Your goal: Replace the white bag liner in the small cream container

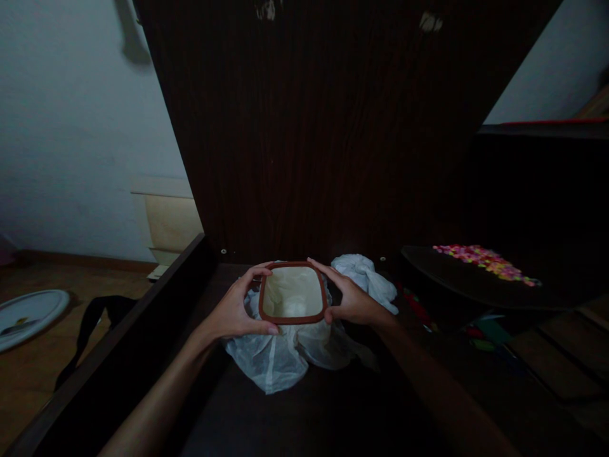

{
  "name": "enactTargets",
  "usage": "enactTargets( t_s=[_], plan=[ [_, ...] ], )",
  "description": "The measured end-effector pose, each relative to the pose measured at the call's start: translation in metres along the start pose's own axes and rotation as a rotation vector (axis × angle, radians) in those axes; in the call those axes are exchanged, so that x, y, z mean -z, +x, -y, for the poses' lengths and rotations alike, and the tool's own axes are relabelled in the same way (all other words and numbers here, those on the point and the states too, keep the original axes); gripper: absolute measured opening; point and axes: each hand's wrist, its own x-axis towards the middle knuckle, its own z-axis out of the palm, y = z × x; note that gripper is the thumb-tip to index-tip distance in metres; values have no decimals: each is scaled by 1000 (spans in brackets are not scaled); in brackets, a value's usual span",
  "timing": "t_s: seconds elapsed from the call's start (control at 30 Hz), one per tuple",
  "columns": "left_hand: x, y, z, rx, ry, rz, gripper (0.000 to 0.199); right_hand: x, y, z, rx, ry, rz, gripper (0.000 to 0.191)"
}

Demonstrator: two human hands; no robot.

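Note:
A small waste bin with a brown rim (294,320) stands in front of me, its rounded-square opening facing up. A thin white plastic bag (271,365) lines it and spills out below the rim, mostly on the near side. My left hand (238,309) grips the bin's left side, thumb at the near left corner and fingers at the far one. On the opposite side my right hand (351,299) holds it with thumb and fingers spread along the edge. The bin's outer walls are hidden by the bag and hands.
A bunched white plastic bag (365,279) lies behind my right hand. A dark upright panel (304,139) rises at the back, and a low dark side board (143,324) runs along the left. Pink and yellow small pieces (490,261) rest on a dark surface at right.

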Motion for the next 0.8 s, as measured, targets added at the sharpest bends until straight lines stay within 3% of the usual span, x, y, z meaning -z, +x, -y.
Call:
enactTargets(
  t_s=[0.1, 0.23, 0.33, 0.53, 0.67, 0.8],
  plan=[
    [1, 0, -3, 1, 44, 6, 90, 1, -1, -5, 33, 1, 45, 125],
    [0, 0, -6, -14, 72, 7, 88, 7, -2, -8, 68, -61, 86, 92],
    [1, -1, -6, -8, 73, 18, 90, 13, -2, -4, 55, -115, 88, 86],
    [8, 4, -12, -46, 184, 76, 91, 15, 3, 18, 61, -231, 46, 91],
    [8, 14, -17, -78, 278, 84, 87, 9, 12, 32, 15, -294, 111, 107],
    [3, 21, -16, -71, 251, 166, 90, 5, 18, 33, 2, -295, 140, 116]
  ],
)
